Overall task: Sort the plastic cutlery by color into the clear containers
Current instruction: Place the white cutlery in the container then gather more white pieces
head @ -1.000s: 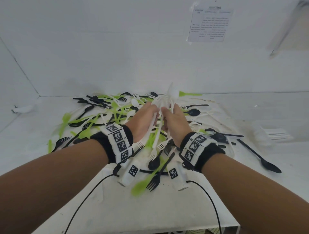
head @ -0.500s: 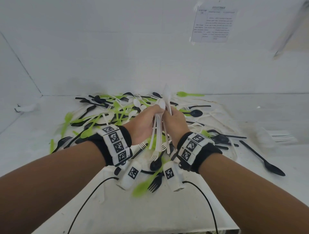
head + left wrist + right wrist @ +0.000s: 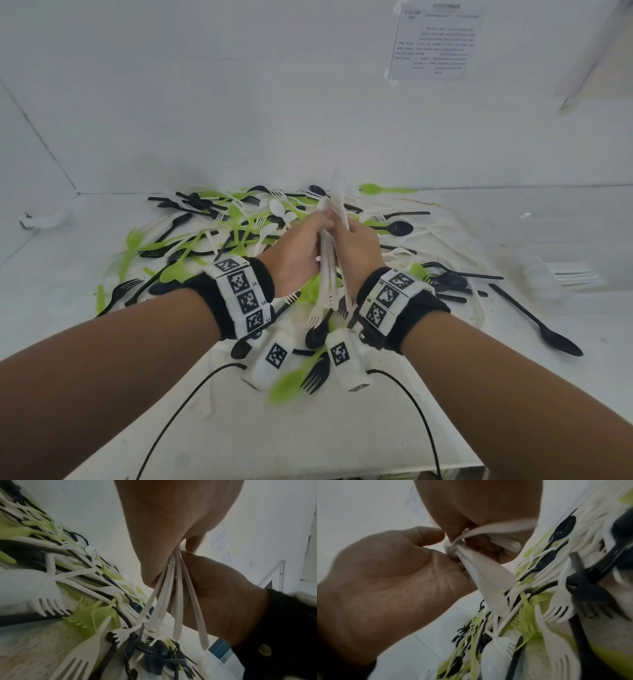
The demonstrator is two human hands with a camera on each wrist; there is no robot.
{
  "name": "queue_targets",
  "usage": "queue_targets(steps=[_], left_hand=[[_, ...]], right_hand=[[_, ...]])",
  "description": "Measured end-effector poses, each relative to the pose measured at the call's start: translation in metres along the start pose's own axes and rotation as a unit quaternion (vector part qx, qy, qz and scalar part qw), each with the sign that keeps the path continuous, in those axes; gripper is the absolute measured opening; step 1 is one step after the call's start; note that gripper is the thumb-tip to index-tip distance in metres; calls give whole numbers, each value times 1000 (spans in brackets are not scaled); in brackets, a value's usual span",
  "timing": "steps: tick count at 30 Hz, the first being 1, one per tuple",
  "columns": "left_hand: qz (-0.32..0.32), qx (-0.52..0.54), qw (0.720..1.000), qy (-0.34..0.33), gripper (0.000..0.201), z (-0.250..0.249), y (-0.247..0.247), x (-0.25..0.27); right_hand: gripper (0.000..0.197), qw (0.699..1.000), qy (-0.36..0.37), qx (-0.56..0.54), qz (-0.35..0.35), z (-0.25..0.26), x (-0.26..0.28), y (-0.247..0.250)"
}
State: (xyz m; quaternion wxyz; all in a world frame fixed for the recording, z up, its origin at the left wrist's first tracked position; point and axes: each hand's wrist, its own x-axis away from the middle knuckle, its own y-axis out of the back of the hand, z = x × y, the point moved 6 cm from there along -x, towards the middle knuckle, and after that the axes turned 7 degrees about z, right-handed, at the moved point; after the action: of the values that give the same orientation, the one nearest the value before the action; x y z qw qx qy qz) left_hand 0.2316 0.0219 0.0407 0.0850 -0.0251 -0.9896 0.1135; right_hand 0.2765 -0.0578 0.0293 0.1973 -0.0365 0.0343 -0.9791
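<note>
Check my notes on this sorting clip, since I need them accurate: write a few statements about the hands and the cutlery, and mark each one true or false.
1. Both hands hold one bundle of white cutlery. True: the left hand and the right hand grip it together.
2. The bundle is green. False: it is white.
3. The pile on the table mixes black, green and white pieces. True.
4. A black spoon lies apart on the right. True.
5. The right hand is idle and flat on the table. False: it is raised, gripping the bundle.
</note>
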Motion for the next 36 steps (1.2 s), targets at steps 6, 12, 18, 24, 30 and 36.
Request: queue_targets(steps=[6, 12, 18, 24, 30, 36], left_hand=[[53, 17, 998, -8, 33, 3, 2, -4], [-89, 35, 995, 7, 13, 11, 31, -11], [-132, 56, 990, 8, 23, 13, 48, -21], [-69, 74, 995, -14, 45, 5, 35, -24], [-133, 27, 991, -11, 41, 10, 52, -15], [-151, 43, 987, -21, 14, 9, 55, -11]], right_hand=[[37, 995, -64, -68, 37, -7, -1, 2], [12, 992, -112, -48, 16, -4, 1, 10], [33, 994, -2, 105, 30, 4, 3, 15], [28, 965, 69, 203, 151, 1, 12, -15], [34, 975, 31, 154, 158, -9, 13, -5], [48, 995, -16, 92, -28, -14, 7, 20]])
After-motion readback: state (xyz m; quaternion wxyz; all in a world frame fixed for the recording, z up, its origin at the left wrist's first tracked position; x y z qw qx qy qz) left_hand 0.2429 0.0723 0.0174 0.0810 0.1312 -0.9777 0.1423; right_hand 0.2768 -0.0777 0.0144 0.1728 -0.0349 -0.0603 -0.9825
